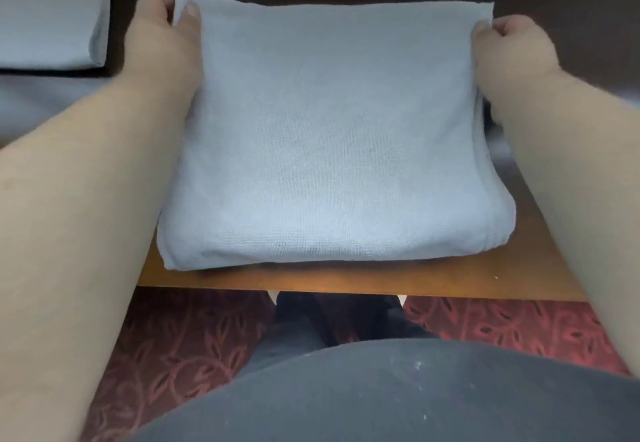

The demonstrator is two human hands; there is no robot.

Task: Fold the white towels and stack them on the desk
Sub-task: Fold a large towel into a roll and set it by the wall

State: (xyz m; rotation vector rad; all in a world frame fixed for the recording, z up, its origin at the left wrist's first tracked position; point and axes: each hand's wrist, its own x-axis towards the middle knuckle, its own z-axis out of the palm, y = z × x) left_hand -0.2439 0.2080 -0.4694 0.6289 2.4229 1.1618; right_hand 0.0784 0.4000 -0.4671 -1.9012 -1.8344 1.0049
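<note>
Your left hand (162, 22) and right hand (509, 43) each pinched a far corner of the folded white towel (329, 136), which lay on the desk (346, 278) between your wrists. It looked soft, light and floppy, so corners suited best. Left of your grip sat another folded towel (48, 11); no containers showed.

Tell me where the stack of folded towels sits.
In the head view the stack sits at the far left of the desk, beyond the left hand and apart from the held towel.
</note>
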